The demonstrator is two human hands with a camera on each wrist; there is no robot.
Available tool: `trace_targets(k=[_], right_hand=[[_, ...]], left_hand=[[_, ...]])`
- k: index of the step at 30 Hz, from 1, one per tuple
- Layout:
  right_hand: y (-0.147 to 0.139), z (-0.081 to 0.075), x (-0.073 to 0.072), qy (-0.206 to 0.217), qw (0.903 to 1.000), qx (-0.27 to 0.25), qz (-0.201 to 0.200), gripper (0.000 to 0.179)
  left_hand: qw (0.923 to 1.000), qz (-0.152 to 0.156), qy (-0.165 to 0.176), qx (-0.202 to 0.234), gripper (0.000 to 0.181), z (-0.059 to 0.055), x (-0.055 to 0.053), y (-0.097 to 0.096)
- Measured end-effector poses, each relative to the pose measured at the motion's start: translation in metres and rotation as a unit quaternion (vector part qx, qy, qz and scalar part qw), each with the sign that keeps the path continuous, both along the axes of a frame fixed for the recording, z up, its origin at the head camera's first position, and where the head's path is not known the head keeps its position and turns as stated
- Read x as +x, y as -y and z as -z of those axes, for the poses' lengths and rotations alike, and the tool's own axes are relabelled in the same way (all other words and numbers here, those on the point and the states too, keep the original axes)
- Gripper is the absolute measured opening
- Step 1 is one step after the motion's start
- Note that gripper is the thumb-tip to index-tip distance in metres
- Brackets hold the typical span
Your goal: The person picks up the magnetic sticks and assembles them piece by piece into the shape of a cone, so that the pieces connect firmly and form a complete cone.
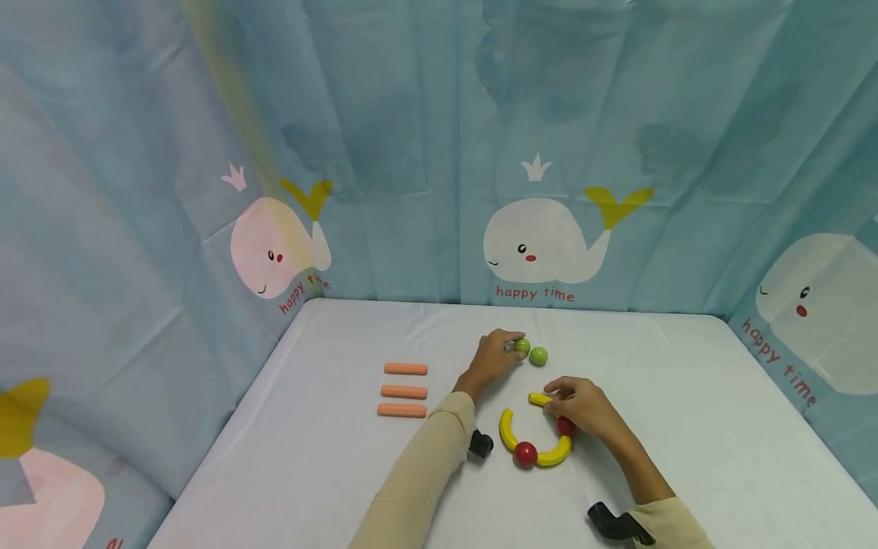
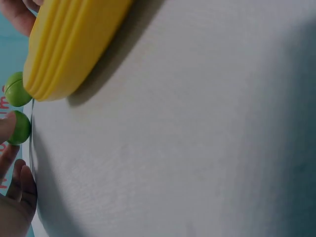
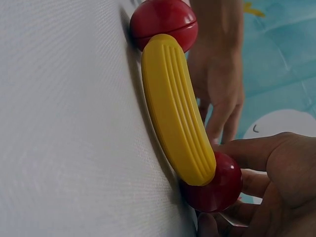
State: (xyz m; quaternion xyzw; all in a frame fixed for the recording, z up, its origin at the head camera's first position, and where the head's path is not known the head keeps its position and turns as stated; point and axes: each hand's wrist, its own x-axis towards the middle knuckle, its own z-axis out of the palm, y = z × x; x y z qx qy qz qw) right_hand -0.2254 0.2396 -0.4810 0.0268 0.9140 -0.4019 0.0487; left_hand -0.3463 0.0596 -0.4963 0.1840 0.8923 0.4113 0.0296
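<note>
"What does the left hand (image 1: 495, 353) have?"

"A green ball (image 1: 523, 345), small, round and bright, pinched between thumb and finger at the far part of the table. I can't tell whether it touches the cloth."

"And the right hand (image 1: 581, 404)?"

"Thumb and fingertips pinch a yellow banana (image 1: 538, 399), smooth and slim. Its near end shows; the rest is hidden under the hand. It lies at the far side of an open ring of pieces."

"What makes up the ring?"

"A front red ball (image 1: 525, 455), glossy and deep in colour, touches a left banana (image 1: 507, 429) and a lower banana (image 1: 554, 454). That lower one is curved, with lengthwise ridges, and its other end meets a second red ball (image 3: 215, 183), close by the right hand."

"Anything beside the pinched green one?"

"Another green ball (image 1: 539, 356), just to its right, with a groove round it in the left wrist view."

"Farther out?"

"Three orange sticks (image 1: 403, 392), rounded and nearly parallel, lie apart from one another left of the ring. All rest on a white table (image 1: 329, 457), before a blue curtain (image 1: 411, 152) printed with whales."
</note>
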Motion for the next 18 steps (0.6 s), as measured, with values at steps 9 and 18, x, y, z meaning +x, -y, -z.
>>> trace_targets(k=[9,18], right_hand=[[0.0005,-0.0021,0.0009,-0.012,0.9999,0.002,-0.005,0.026],[0.0002,-0.0029,0.0016,-0.009,0.9999,-0.004,-0.006,0.025]], left_hand=[[0.9990,-0.040,-0.015,0.009,0.035,-0.0014,0.0027,-0.0014],[0.9991,-0.039,-0.007,0.013,0.038,-0.0014,0.0037,-0.0010]])
